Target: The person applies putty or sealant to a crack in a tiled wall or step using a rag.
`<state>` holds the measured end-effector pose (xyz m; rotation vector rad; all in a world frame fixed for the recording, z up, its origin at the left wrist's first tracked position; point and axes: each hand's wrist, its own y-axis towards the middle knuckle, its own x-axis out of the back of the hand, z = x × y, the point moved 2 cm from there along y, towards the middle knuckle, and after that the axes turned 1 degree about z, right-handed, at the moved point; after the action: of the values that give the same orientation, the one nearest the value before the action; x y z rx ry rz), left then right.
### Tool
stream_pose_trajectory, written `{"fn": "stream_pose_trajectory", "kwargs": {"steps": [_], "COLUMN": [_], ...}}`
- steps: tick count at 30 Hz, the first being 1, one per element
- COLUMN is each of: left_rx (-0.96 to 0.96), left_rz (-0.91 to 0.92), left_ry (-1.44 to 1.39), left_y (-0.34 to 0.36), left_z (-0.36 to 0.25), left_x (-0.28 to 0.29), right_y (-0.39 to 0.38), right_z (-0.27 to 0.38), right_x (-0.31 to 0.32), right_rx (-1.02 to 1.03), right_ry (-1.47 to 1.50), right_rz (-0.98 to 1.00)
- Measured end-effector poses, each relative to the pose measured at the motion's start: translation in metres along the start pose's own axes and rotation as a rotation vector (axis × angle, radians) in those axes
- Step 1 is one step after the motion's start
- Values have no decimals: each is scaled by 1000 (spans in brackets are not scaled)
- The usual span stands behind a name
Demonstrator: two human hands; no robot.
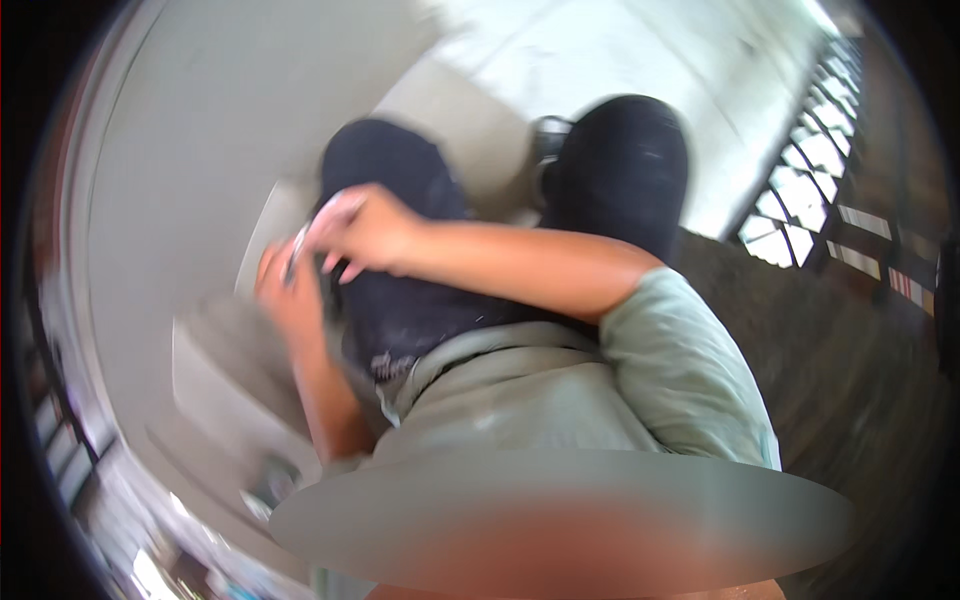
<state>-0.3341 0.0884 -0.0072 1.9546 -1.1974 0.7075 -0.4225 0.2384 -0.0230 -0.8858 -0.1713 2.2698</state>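
Both of my hands meet over the left side of my lap, blurred by motion. Between the fingers of my left hand (287, 285) is a thin silvery object (298, 250) with a dark part, too small and smeared to name. My right hand (370, 232) reaches across from the right, its thumb and forefinger pinched at the object's upper end. What those fingertips grip is hidden. The other right fingers curl loosely above my dark trousers (400, 300).
Pale grey steps or ledges (230, 370) run along my left beside a large, curved light wall (200, 120). Ahead lies a bright tiled floor (600, 60). A black metal lattice (800, 190) stands to the right, near a dark floor (830, 340).
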Motion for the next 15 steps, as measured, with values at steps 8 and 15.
{"fn": "stream_pose_trajectory", "kwargs": {"steps": [8, 15], "left_rx": [171, 211], "left_rz": [13, 275], "left_ry": [404, 416], "left_y": [-104, -179], "left_z": [180, 163], "left_x": [-84, -104], "right_y": [-3, -12], "right_z": [19, 9], "right_x": [13, 27], "right_rx": [-95, -78], "right_ry": [-163, -65], "right_rz": [14, 77]}}
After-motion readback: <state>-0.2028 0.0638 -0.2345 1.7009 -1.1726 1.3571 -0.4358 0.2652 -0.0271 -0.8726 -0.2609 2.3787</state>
